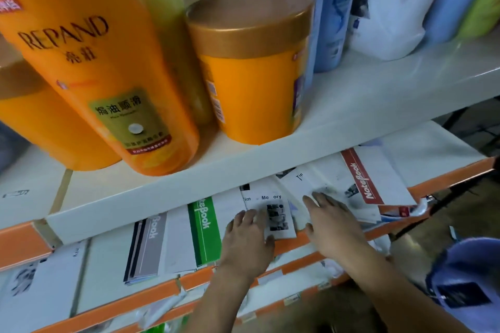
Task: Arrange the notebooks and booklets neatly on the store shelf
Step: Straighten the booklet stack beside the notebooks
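Notebooks and booklets lie flat in a loose row on the lower shelf (162, 292), and the job looks about half done. To the left of the left hand (247, 238), the green notebook (204, 232) and the grey notebook (147, 246) sit side by side and fairly square to the shelf's orange front edge.

Under the hands it is less tidy. The left hand rests with its fingers flat on a "Time Memory" booklet (273, 213) that juts over the edge. The right hand (332, 224), fingers spread and straight, presses on a second booklet (305, 184) lying askew. Neither hand grips anything. Beyond the right hand, the red notebook (362, 178) is tilted and overlaps loose white sheets. These still need squaring up.

The white upper shelf (189, 197) just above the hands carries an orange shampoo bottle (94, 62), an orange tub (251, 70) and detergent jugs (392, 8). Light under it is dim, and torn price tags hang along the orange edge.
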The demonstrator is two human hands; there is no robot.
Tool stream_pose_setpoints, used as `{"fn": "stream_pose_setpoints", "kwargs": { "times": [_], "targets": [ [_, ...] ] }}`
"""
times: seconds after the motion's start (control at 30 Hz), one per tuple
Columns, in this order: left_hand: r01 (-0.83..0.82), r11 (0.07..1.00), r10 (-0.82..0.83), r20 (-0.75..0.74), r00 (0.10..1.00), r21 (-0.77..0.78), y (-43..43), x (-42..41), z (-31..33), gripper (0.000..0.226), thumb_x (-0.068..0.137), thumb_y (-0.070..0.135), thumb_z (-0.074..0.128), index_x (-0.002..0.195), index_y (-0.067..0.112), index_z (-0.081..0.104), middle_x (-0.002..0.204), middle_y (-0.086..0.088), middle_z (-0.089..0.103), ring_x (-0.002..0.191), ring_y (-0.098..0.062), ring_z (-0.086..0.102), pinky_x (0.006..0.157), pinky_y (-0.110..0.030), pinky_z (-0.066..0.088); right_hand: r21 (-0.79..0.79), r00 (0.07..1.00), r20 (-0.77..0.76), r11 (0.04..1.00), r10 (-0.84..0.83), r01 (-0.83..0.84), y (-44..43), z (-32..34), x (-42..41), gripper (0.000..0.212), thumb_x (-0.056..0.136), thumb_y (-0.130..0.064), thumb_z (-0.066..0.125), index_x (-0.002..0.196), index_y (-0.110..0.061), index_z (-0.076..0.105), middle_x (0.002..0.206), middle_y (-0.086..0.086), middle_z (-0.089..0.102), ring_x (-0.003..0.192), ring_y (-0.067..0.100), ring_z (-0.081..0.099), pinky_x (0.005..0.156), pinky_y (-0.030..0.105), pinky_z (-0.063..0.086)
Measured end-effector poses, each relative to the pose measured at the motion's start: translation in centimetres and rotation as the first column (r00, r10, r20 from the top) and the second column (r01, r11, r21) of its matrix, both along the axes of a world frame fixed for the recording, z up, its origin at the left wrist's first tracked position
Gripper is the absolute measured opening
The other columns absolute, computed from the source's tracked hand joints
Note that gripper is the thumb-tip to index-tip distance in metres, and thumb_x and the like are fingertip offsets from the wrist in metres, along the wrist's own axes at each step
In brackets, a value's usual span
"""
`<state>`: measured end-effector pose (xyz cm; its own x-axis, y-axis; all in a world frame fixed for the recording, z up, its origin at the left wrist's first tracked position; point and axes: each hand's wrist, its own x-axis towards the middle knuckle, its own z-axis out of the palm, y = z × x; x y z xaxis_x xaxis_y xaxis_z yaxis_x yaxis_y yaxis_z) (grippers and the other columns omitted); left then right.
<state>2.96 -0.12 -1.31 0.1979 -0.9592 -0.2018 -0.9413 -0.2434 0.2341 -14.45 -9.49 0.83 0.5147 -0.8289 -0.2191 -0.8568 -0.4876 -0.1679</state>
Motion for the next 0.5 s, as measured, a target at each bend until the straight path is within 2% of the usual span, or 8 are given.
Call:
{"fn": "stream_pose_setpoints", "kwargs": {
  "times": [0.17,0.3,0.4,0.5],
  "targets": [
    [-0.121,0.992,0.122,-0.020,0.992,0.026,-1.4,-1.6,-1.9,0.065,0.093,0.036,0.051,0.153,0.024,0.031,0.154,0.002,0.039,0.143,-0.025,0.029,0.118,-0.040,0.029,-0.036,0.982,-0.045,0.982,0.182,-0.184,-3.3,-1.9,-0.1,0.058,0.096,-0.031,0.053,0.149,-0.017,0.035,0.155,0.005,0.035,0.145,0.024,0.031,0.120,0.038,0.027],
    [-0.221,0.975,0.222,-0.042,0.974,0.017,-2.2,-2.9,-3.3,0.066,0.088,0.037,0.053,0.150,0.024,0.037,0.152,0.006,0.041,0.145,-0.023,0.023,0.119,-0.039,0.028,-0.030,0.951,-0.102,0.955,0.291,-0.295,-4.7,-3.5,-0.7,0.055,0.094,-0.034,0.057,0.142,-0.015,0.041,0.145,0.008,0.041,0.137,0.027,0.035,0.113,0.043,0.034],
    [-0.280,0.959,0.281,-0.019,0.960,0.037,-2.5,-4.3,-3.7,0.066,0.091,0.043,0.057,0.150,0.021,0.036,0.155,0.005,0.032,0.148,-0.027,0.015,0.122,-0.049,0.017,-0.057,0.936,-0.121,0.939,0.331,-0.340,-5.3,-3.7,-0.9,0.052,0.091,-0.035,0.059,0.138,-0.015,0.046,0.138,0.007,0.042,0.131,0.029,0.037,0.108,0.045,0.036],
    [-0.341,0.937,0.337,0.057,0.940,0.079,-2.9,-5.5,-3.7,0.063,0.093,0.056,0.053,0.144,0.024,0.035,0.154,0.006,0.026,0.150,-0.034,0.006,0.117,-0.062,0.013,-0.072,0.923,-0.139,0.926,0.358,-0.370,-5.5,-3.6,-1.1,0.050,0.091,-0.035,0.058,0.135,-0.014,0.049,0.133,0.008,0.046,0.127,0.030,0.041,0.103,0.045,0.038]
  ]
}}
